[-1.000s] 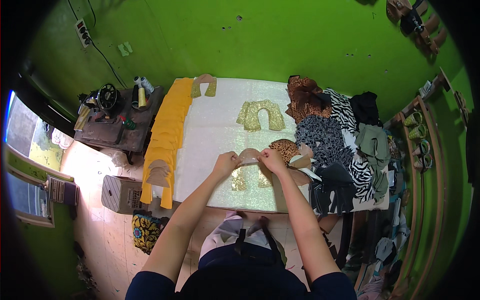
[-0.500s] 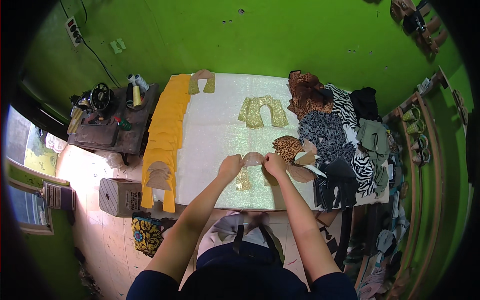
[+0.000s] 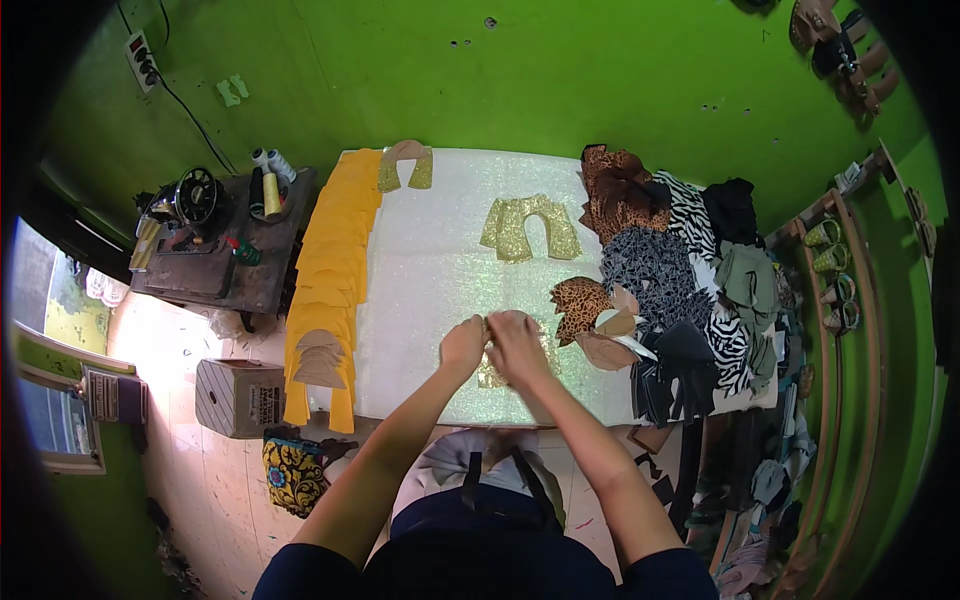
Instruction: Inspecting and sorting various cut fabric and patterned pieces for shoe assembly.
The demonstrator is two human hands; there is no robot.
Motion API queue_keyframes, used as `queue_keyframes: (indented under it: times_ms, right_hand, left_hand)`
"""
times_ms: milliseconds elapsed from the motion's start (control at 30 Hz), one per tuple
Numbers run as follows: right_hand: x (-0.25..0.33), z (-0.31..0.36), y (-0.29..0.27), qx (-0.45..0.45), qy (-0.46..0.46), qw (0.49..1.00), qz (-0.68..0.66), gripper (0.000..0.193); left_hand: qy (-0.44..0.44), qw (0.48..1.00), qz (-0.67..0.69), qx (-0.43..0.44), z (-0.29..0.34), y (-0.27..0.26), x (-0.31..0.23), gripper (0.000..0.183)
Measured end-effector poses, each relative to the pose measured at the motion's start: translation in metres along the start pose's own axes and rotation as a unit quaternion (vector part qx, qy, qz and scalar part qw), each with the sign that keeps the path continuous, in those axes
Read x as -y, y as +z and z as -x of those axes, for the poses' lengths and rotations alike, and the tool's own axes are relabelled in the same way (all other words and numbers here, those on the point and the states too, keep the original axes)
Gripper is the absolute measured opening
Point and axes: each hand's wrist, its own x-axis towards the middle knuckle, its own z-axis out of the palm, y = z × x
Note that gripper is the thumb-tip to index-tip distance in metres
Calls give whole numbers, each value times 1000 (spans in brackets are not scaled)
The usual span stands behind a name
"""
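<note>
You are working a gold piece (image 3: 490, 376) at the near middle of the counter (image 3: 410, 300), left hand (image 3: 464, 343) curling at its far edge, right hand (image 3: 518, 348) lying across it, any grip being too hidden to tell, seemingly pressing that edge, the next move probably calling for even pressure.

Sewing workshop | left: sewing machine (image 3: 192, 205), thread cones (image 3: 271, 192) | middle: worktable (image 3: 420, 260) with yellow cut pieces (image 3: 332, 255), gold cutouts (image 3: 518, 208) | right: zebra-print pieces (image 3: 688, 212), racked sandals (image 3: 831, 259)
</note>
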Motion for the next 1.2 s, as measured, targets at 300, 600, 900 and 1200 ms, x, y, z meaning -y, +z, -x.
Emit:
queue_keyframes:
  times_ms: [300, 600, 900, 1200]
  right_hand:
    - [-26, 30, 1, 52, 106, 993, -22, 64]
    - [-32, 32, 0, 3, 136, 988, -70, 59]
    - [-52, -30, -11, -20, 148, 971, -185, 42]
    - [-17, -176, 25, -81, 112, 952, -272, 20]
  left_hand:
    - [-4, 1000, -11, -3, 3, -6, -9, 33]
    - [80, 987, -85, -115, 3, 4, -4, 31]
    - [91, 983, 157, -37, 3, -32, 13, 18]
    - [71, 967, 172, -177, -94, -111, 93, 21]
